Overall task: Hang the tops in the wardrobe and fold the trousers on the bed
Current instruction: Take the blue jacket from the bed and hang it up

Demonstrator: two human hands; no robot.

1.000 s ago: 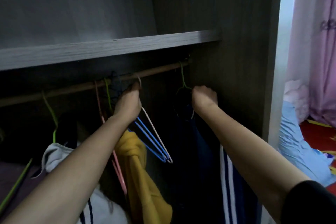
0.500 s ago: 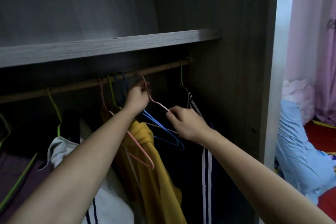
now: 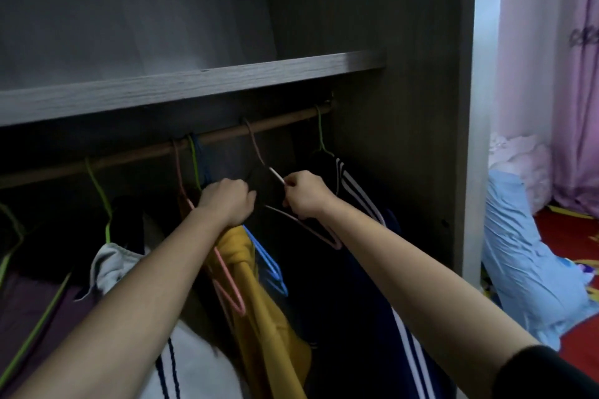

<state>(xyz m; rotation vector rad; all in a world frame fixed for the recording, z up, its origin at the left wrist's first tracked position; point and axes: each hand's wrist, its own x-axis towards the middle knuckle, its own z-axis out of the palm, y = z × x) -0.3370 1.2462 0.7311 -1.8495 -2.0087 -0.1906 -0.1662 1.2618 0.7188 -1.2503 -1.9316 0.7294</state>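
The wardrobe (image 3: 405,139) is grey laminate with a printed wood grain, matt and flat-sided. A thick shelf (image 3: 194,89) crosses at 12 o'clock, and just under it a round brown wooden rail (image 3: 285,122) slopes up toward 1 o'clock. A pale pink hanger (image 3: 277,176) of thin coated wire has its hook over the rod and its frame tilted askew. The right hand (image 3: 304,194) pinches one wire arm of it between thumb and curled fingers. Near that hand, at its 9 o'clock, the left hand (image 3: 227,201) is balled up, fingers pressed together and curled under; what they close on is lost in shadow. At the left hand's 6 o'clock a soft mustard-yellow top (image 3: 262,311) droops in folds, beside a blue hanger (image 3: 268,264) and a second pink hanger (image 3: 228,276). At the right hand's 3 o'clock a dark jacket with white stripes (image 3: 353,186) hangs on a green hanger (image 3: 320,136), close against the wardrobe's side panel. A short bare stretch of rail lies between those two hooks. At 8 o'clock hang a white top with navy stripes (image 3: 194,363) and a purple garment (image 3: 29,317). Past the wardrobe's edge, at 3 o'clock, lie crumpled light blue bedding (image 3: 518,253), a pink curtain (image 3: 570,91) and a red floor covering (image 3: 577,236).
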